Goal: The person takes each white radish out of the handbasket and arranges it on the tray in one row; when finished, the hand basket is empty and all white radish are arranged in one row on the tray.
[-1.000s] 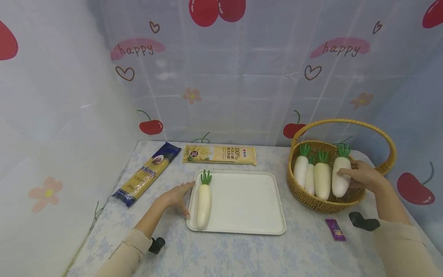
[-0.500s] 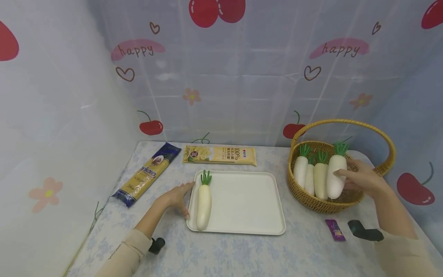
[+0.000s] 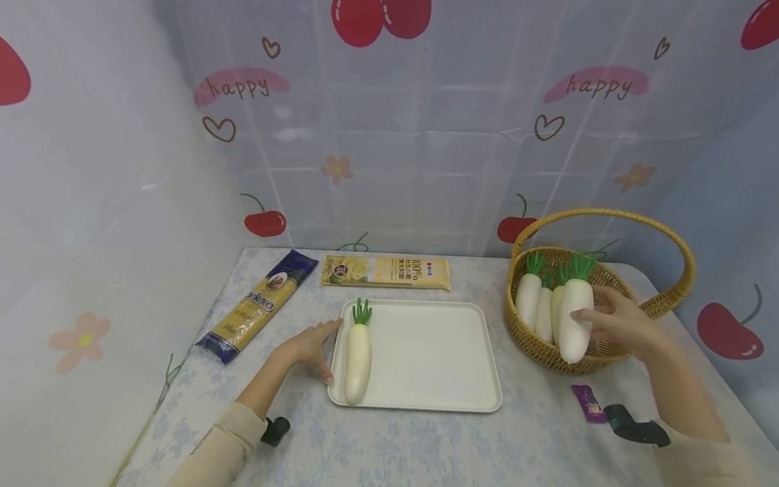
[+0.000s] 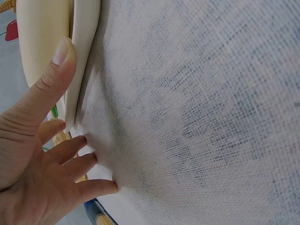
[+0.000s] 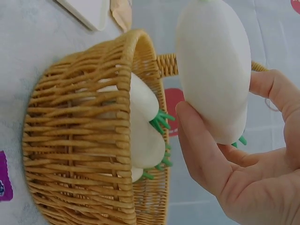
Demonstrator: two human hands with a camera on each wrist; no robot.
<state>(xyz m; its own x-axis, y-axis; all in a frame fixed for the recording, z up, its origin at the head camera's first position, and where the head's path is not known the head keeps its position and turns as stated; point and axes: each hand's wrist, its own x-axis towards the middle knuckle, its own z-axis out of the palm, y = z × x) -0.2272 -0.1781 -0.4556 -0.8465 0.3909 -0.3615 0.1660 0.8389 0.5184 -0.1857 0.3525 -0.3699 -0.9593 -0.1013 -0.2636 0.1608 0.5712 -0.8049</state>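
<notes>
My right hand [image 3: 617,321] grips a white radish [image 3: 575,318] with a green top, raised over the wicker basket [image 3: 535,348]. In the right wrist view that radish [image 5: 213,70] is clear of the basket rim, with thumb and fingers on either side of it. Several other radishes [image 3: 528,297] lie in the basket, partly hidden by its wall. A white tray [image 3: 432,355] in the middle of the table bears one radish [image 3: 358,362] along its left side. My left hand [image 3: 310,348] rests at the tray's left edge, thumb and fingers spread, holding nothing.
A blue-ended pasta packet [image 3: 262,304] lies slanted at the left. Behind the tray is a yellow pasta packet [image 3: 386,272]. A small purple wrapper [image 3: 589,404] lies in front of the basket, whose tall handle [image 3: 608,213] arches above it.
My right hand has lifted the radish from the right part of the basket and moved it left, now in front of a neighbouring radish. The left hand and tray have stayed still.
</notes>
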